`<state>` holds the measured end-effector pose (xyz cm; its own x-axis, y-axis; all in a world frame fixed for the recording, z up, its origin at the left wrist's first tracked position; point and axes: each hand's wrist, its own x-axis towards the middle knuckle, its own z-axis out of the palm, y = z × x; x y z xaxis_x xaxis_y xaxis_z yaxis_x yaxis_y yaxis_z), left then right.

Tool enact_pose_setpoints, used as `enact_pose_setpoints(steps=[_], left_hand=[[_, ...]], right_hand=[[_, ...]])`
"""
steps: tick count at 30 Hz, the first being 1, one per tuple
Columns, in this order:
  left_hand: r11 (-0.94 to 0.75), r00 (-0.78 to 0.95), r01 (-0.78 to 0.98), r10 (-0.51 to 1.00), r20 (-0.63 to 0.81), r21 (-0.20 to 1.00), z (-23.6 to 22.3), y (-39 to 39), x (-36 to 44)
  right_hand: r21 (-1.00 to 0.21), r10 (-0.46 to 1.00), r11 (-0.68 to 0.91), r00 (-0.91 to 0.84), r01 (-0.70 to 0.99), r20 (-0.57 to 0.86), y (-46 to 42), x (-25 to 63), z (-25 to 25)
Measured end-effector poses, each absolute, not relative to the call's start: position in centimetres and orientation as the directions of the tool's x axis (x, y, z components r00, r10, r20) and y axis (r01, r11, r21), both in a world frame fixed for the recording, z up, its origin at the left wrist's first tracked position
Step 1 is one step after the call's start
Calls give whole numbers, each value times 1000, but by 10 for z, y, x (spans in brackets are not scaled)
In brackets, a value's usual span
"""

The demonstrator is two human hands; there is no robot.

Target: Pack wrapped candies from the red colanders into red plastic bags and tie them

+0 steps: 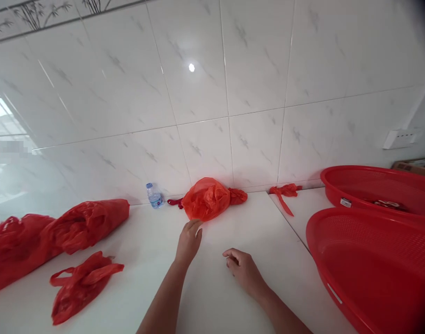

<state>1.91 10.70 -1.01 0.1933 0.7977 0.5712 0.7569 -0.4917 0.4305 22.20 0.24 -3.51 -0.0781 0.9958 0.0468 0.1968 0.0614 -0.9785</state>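
A puffed-out orange-red plastic bag (pixel 209 197) lies at the back of the white table (pixel 157 260), near the tiled wall. My left hand (pixel 189 239) reaches to its front edge, fingertips at the plastic; whether they press on it I cannot tell. Those fingers are stretched out and hold nothing I can see. Lower and to the right, my right hand (pixel 243 269) hovers over the table with fingers curled loosely and apart, nothing in them. A small water bottle (pixel 154 196) with a blue cap stands left of the bag.
Large red plastic bags (pixel 87 225) lie along the left, with a smaller red bag (pixel 85 283) in front. At the right are two red plastic baskets, a near one (pixel 369 269) and a far one (pixel 358 178). A crumpled red bag (pixel 286 190) lies by the wall.
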Motion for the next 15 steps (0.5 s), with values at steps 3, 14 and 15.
enact_pose_setpoints(steps=[3,14,15], left_hand=[[-466,184,751,828,529,467,-1,132,44],[-196,-71,727,931,357,657,41,193,78],[-169,-90,723,939,333,670,42,197,80]], right_hand=[[-976,997,60,-62,212,47,4,223,-34],[-991,995,37,-100,129,25,5,227,-35],[-991,995,34,-100,127,22,5,227,-35]])
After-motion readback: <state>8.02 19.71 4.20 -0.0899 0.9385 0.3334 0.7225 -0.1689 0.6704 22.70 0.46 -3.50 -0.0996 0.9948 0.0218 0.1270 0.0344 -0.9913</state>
